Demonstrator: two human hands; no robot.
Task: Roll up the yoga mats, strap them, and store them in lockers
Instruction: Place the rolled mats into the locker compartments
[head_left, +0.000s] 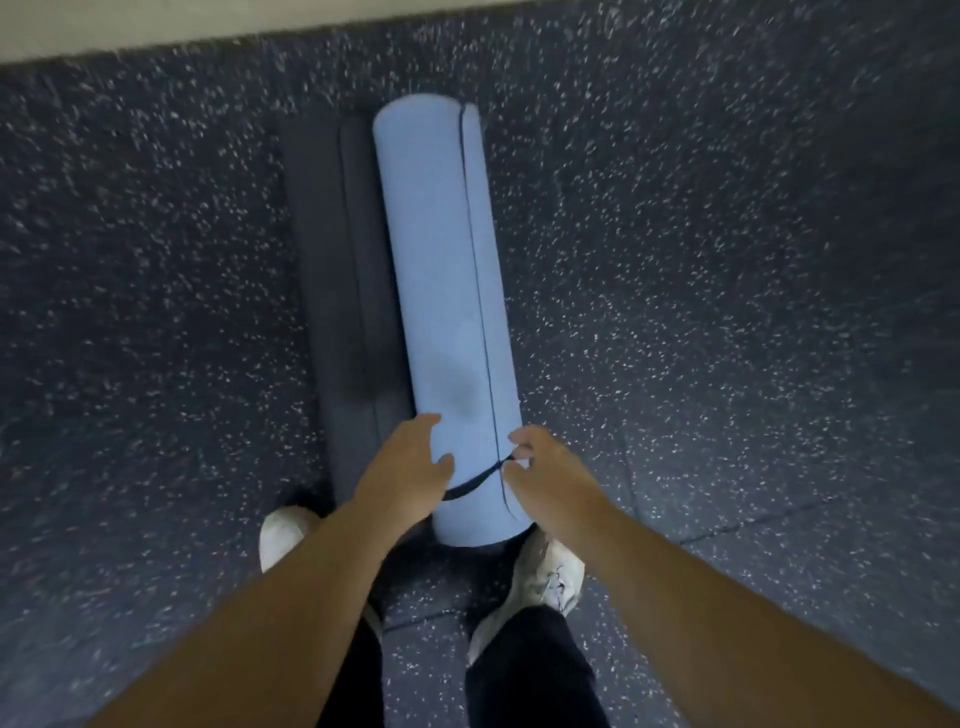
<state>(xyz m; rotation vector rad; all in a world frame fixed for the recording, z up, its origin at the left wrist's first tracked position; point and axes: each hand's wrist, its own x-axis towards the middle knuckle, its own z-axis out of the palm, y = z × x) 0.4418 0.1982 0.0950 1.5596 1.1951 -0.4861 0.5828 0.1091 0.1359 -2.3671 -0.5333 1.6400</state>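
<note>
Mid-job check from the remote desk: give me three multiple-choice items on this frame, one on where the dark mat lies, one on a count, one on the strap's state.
1. Where does the dark rolled mat lie relative to the blue rolled mat?
A. to its left, alongside
B. on top of it
C. to its right, across the floor

2. How many rolled mats show?
A. one
B. two
C. four

3. What is the black strap doing?
A. lying loose on the floor
B. crossing the blue mat's near end, pinched by the right hand
C. tied round the dark mat

Answers: 1 A, the rolls lie parallel, side by side; 2 B, one blue, one dark; 3 B, the strap runs from under the left hand to the right fingers.
</note>
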